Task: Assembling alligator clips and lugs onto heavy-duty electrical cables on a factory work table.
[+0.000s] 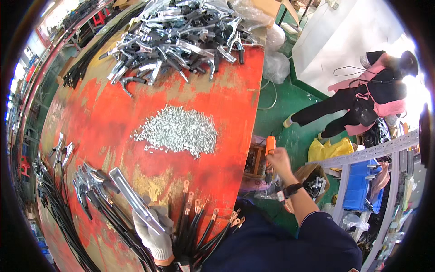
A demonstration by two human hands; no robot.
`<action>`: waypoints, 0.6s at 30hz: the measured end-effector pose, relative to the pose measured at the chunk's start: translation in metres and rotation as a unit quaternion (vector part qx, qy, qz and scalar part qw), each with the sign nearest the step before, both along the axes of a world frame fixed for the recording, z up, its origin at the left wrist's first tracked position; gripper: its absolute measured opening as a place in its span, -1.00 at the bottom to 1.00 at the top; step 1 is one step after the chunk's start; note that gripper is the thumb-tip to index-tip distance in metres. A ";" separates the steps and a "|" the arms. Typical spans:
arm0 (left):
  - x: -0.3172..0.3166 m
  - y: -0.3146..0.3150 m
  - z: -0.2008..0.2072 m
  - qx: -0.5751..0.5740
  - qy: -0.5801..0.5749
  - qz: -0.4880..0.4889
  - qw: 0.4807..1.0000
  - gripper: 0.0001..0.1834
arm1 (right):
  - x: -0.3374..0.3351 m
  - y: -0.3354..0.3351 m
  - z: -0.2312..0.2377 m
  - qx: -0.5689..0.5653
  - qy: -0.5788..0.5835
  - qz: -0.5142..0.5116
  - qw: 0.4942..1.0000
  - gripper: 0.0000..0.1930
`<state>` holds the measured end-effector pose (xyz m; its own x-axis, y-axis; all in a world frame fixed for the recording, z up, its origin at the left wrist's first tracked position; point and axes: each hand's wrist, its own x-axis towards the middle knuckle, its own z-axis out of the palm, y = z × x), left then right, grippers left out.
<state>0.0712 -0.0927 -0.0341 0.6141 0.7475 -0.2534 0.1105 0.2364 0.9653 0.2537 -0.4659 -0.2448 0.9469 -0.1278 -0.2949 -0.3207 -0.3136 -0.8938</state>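
We work at a worn table with a scuffed red-orange painted top point(113, 118). At its left edge lie bundled black rubber-sheathed cables point(59, 213), and just beside them a small row of bright pressed-steel clamps with black grips point(88, 183). Our left hand point(154, 231), in a grey knitted glove, rises from the lower edge with its fingers closed around a long flat bright-metal clamp jaw point(133, 199), which slants up and to the left over the table. Just to its right, a fan of black cables ending in copper ring lugs point(195, 217) lies on the near table edge. At mid-table rests a loose heap of small shiny zinc-plated screws point(179, 130); at the far end sits a large tangled pile of steel clamps point(181, 38). To the right, off the table edge, our bare right hand point(278, 163), with a dark strap at the wrist, is raised with its fingers wrapped around an orange-handled tool point(270, 145), held upright above the green floor point(290, 109). Further right stand a grey metal rack holding a blue plastic bin point(360, 183), and another person in a pink apron point(367, 97), bent over.
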 end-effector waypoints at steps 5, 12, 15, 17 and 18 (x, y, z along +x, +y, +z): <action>0.000 -0.001 0.001 0.042 0.012 0.017 0.999 -0.64 | 0.013 -0.014 0.093 0.170 -0.116 -0.056 0.977 -0.66; -0.003 -0.004 -0.001 0.063 0.008 0.024 0.998 -0.64 | -0.002 0.004 0.171 0.413 -0.142 -0.088 0.895 -0.57; -0.004 -0.008 0.001 0.065 -0.002 0.016 0.998 -0.62 | -0.008 0.001 0.174 0.356 -0.112 -0.011 0.928 -0.57; 0.002 -0.014 -0.001 0.059 -0.007 0.033 0.998 -0.64 | -0.014 0.011 0.174 0.288 -0.126 0.022 0.949 -0.59; 0.004 -0.012 -0.012 0.047 -0.024 0.056 0.997 -0.65 | -0.016 0.020 0.175 0.220 -0.135 0.055 0.964 -0.62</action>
<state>0.0747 -0.1049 -0.0460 0.5351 0.8309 -0.1522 0.0425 0.1535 0.9872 0.2374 -0.4460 -0.0702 0.9975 0.0590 -0.0376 -0.0432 0.0970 -0.9943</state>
